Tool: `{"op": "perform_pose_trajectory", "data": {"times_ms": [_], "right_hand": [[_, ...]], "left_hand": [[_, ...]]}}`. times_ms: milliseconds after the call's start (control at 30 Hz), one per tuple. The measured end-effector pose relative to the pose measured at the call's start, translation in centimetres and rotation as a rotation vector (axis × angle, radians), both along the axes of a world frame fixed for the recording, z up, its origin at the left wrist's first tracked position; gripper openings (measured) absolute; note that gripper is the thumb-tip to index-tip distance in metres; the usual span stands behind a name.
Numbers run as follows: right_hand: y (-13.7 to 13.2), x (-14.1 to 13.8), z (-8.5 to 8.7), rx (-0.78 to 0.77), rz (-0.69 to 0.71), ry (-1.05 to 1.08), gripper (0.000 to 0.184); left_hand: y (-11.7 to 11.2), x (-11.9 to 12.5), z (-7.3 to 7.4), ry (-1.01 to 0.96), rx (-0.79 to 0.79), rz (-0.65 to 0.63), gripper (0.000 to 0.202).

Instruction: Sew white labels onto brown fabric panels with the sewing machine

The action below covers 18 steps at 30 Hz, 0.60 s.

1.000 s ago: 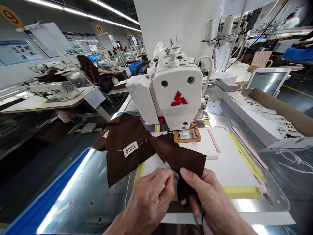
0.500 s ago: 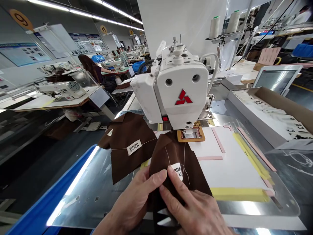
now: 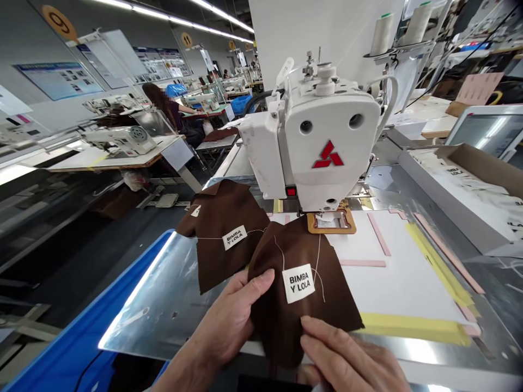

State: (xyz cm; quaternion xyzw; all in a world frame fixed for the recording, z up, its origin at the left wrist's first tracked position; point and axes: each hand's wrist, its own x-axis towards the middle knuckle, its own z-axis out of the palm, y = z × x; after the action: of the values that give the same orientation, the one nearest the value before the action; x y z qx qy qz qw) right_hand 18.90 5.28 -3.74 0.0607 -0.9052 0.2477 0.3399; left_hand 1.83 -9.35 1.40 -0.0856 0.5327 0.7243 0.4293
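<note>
My left hand point(image 3: 231, 316) is closed on the left side of a brown fabric piece point(image 3: 330, 299), thumb on top and fingers underneath. A white label point(image 3: 299, 283) reading "BIMBA Y LOLA" sits on this piece, with loose thread ends trailing beside it. My right hand point(image 3: 347, 354) is curled at the fabric's lower right, its fingertips touching the cloth below the label. The thread snips, whose blades showed under this hand a moment before, are hidden now. To the left lies a second brown piece point(image 3: 212, 261) with its own label point(image 3: 235, 237), a thread running across it.
A white sewing machine head point(image 3: 327, 141) stands just beyond the fabric, above an orange clamp frame point(image 3: 332, 220). On the right are a taped white template point(image 3: 402, 283) and a box point(image 3: 453, 209) of labels. A blue bin point(image 3: 69, 332) is at the lower left; a person point(image 3: 163, 106) sits farther back.
My right hand has drawn down and away from the label, uncovering it whole. The snips' blades have gone out of sight. My left hand still holds the fabric, and the view has shifted left.
</note>
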Motion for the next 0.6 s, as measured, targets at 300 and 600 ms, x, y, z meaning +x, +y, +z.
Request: {"op": "perform_pose_trajectory", "data": {"times_ms": [300, 600], "right_hand": [[-0.1, -0.9, 0.5, -0.014, -0.004, 0.011, 0.023], [0.5, -0.9, 0.1, 0.076, 0.032, -0.073, 0.036]], "left_hand": [[-0.2, -0.1, 0.1, 0.028, 0.085, -0.061, 0.028], [-0.2, -0.3, -0.6, 0.051, 0.135, -0.092, 0.020]]}}
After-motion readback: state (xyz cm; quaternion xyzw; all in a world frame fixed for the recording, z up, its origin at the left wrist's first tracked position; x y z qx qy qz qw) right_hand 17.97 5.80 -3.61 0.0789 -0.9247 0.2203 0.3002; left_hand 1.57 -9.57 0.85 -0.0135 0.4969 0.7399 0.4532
